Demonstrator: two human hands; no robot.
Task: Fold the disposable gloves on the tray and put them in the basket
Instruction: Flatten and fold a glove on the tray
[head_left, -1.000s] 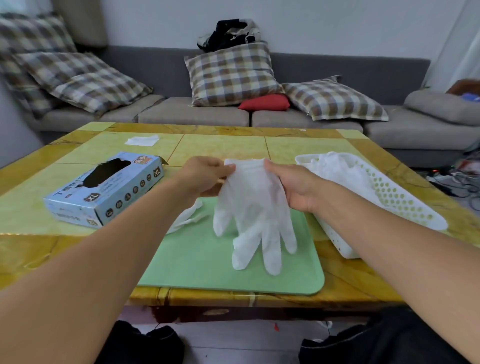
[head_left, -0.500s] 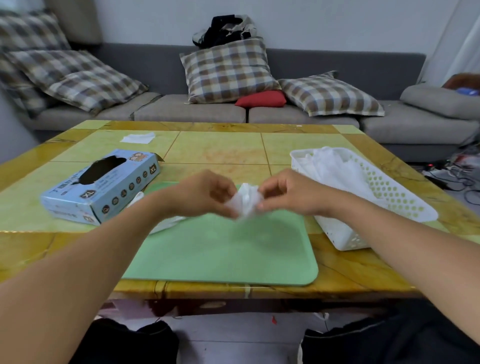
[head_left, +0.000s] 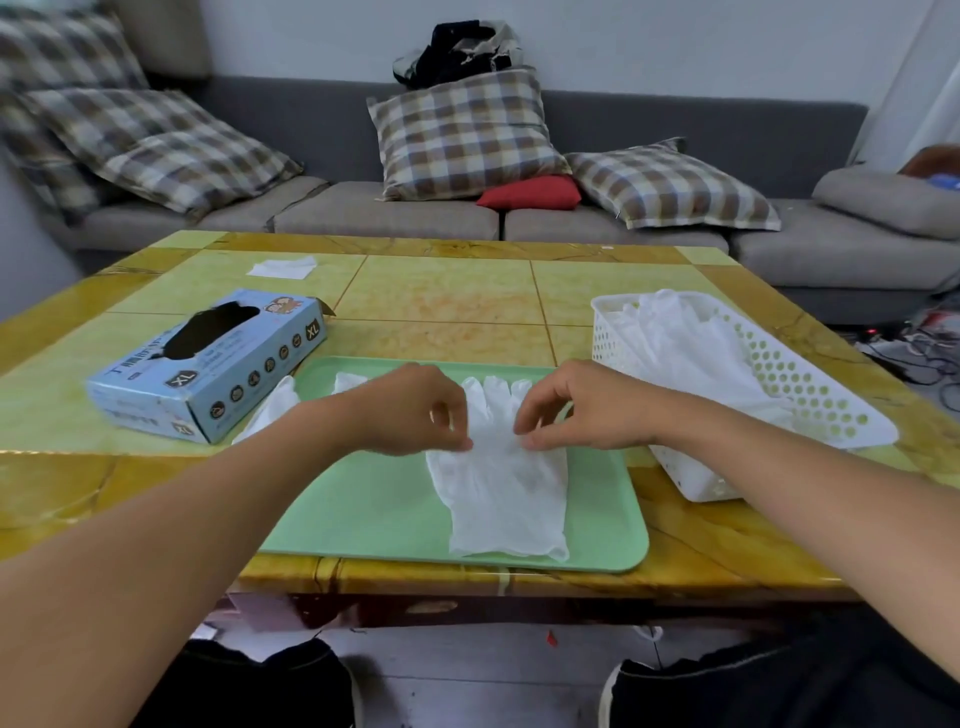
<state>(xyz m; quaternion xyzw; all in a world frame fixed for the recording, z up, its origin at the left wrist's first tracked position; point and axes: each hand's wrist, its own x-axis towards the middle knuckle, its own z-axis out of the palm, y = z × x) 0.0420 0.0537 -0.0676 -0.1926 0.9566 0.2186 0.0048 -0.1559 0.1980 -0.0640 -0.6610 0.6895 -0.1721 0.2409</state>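
white glove (head_left: 501, 483) spread flat on the green tray (head_left: 374, 514), both hands pinching its middle.

the glove lies toward the tray's right side, cuff at the near edge and fingers pointing to the far edge. the left hand (head_left: 415, 410) and right hand (head_left: 582, 408) sit side by side over it, fingers curled, each nipping the film between thumb and fingertips. another glove (head_left: 275, 408) hangs over the tray's left edge beside the blue glove box (head_left: 208, 366) at the tabletop's left side. the white perforated basket (head_left: 800, 384), near the tabletop's right edge just beside the tray, holds a pile of gloves (head_left: 680, 338). a white tissue (head_left: 283, 268) lies toward the far left corner.
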